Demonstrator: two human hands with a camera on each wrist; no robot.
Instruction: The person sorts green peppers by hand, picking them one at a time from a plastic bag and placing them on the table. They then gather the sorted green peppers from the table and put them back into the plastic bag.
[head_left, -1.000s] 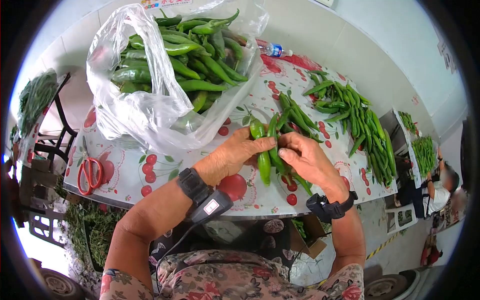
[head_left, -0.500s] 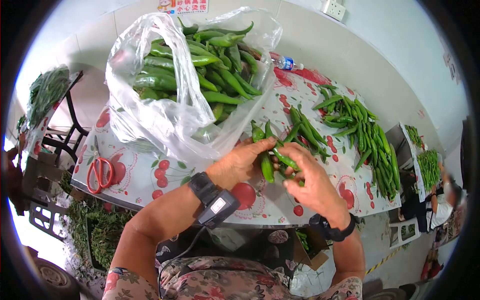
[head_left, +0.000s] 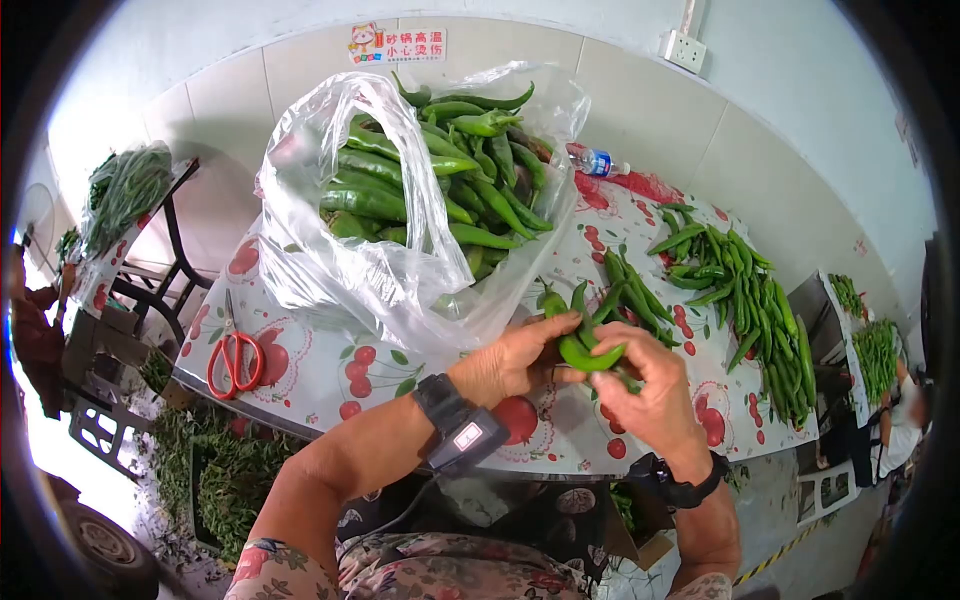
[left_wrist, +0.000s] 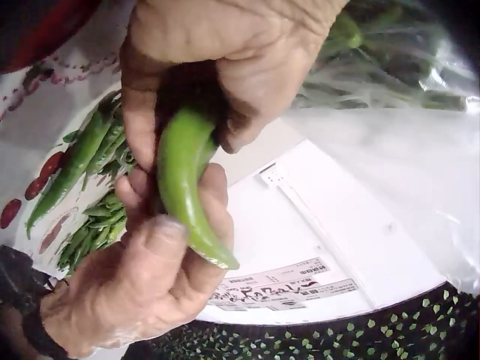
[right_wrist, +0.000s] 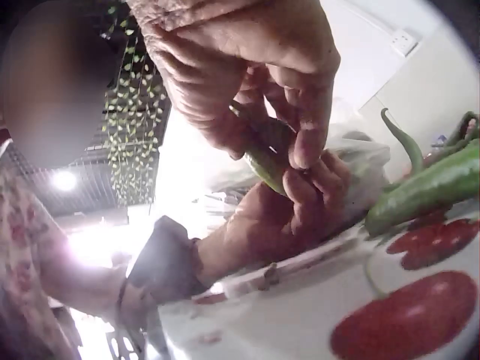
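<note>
My left hand [head_left: 515, 355] grips a few green chili peppers over the near part of the table, their stem ends rising past the thumb in the head view. A curved, glossy chili pepper [left_wrist: 184, 184] runs between both hands. The right hand [head_left: 652, 390] pinches this pepper, its thumb near the pointed tip in the left wrist view. In the right wrist view the right hand's fingers hide most of the pepper. Just beyond the hands lies a small bunch of long chili peppers [head_left: 640, 295]. To the left stands an open plastic bag [head_left: 375, 290] heaped with larger peppers.
A big pile of chili peppers [head_left: 775, 330] covers the table's right side. Red-handled scissors [head_left: 235, 362] lie near the left edge. A plastic bottle [head_left: 598, 163] lies behind the bag on red netting. A person [head_left: 900, 425] sits at the far right.
The right hand has lifted its fingers and turned the curved pepper sideways, its tip now toward the right. The left hand keeps its grip. The head view has tilted, shifting the scene down and right.
</note>
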